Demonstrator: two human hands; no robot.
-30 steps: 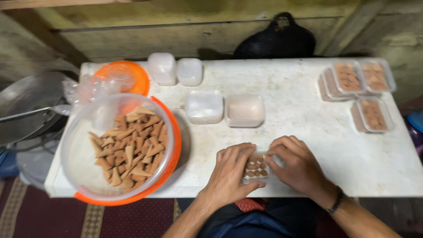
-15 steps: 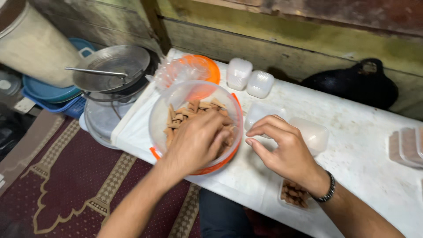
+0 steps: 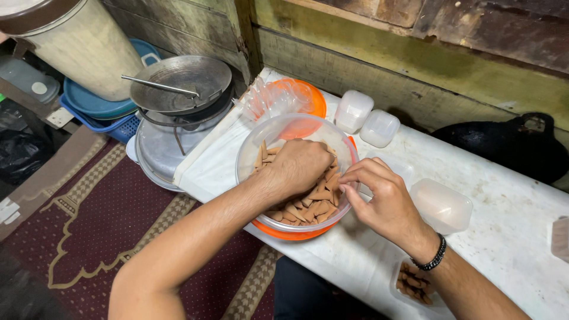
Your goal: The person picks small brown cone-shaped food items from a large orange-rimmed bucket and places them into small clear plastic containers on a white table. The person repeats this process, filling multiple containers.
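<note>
A clear plastic bowl [image 3: 249, 155] of brown cone-shaped snack pieces [image 3: 314, 204] stands on an orange tray [image 3: 284, 231] at the white table's near left corner. My left hand [image 3: 296, 166] is down inside the bowl, fingers curled over a clump of the pieces. My right hand [image 3: 382, 198] is at the bowl's right rim, thumb outside and fingertips over the edge, pinching it. By my right wrist, at the table's front edge, a small clear tub [image 3: 415, 283] holds several pieces.
Empty clear tubs [image 3: 443, 205] lie right of the bowl, and two closed white tubs [image 3: 364, 117] behind it beside an orange lid [image 3: 311, 98] with a plastic bag. Left of the table are a metal wok [image 3: 181, 83] on stacked pots and a blue basin [image 3: 95, 105]. A black bag [image 3: 504, 145] lies at the back.
My hands left the small filled tub and went left to the big bowl. My left hand has sunk deeper among the pieces, and my right hand has reached the bowl's rim.
</note>
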